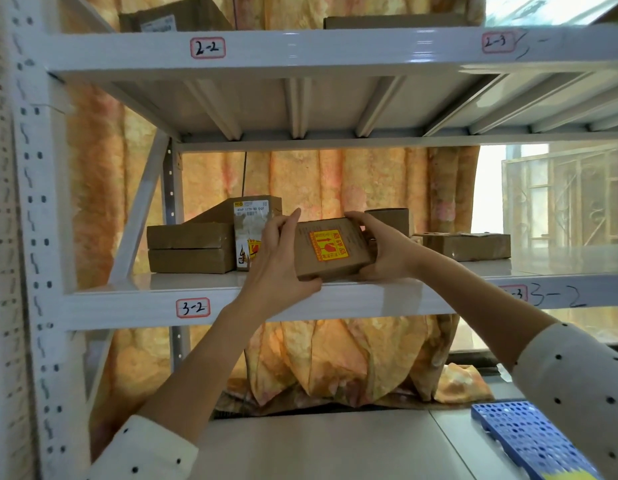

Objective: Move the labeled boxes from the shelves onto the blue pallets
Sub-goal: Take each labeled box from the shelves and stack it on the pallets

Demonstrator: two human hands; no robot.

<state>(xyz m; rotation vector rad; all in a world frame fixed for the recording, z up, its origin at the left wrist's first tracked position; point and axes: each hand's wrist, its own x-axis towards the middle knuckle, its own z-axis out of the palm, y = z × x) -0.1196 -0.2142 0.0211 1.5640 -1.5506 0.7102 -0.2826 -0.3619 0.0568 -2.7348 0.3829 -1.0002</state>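
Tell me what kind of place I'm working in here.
Most likely a small stockroom or parcel storage room. White metal shelving carries handwritten location tags such as 3-2, cardboard boxes sit on the shelves, and a blue pallet lies below. Both hands hold a box with a yellow sticker.

Matt cardboard box [330,249] — glossy metal shelf [352,299]

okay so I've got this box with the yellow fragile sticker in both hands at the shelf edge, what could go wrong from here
1. The small cardboard box is tilted and held only at its ends by the left hand and right hand; with a fragile sticker on it, a slip could mean damage.
2. The upright labeled box stands right beside the left hand, so an outward pull might topple it.
3. The blue pallet lies low to the right, so carrying the box down there is a long lowering move.
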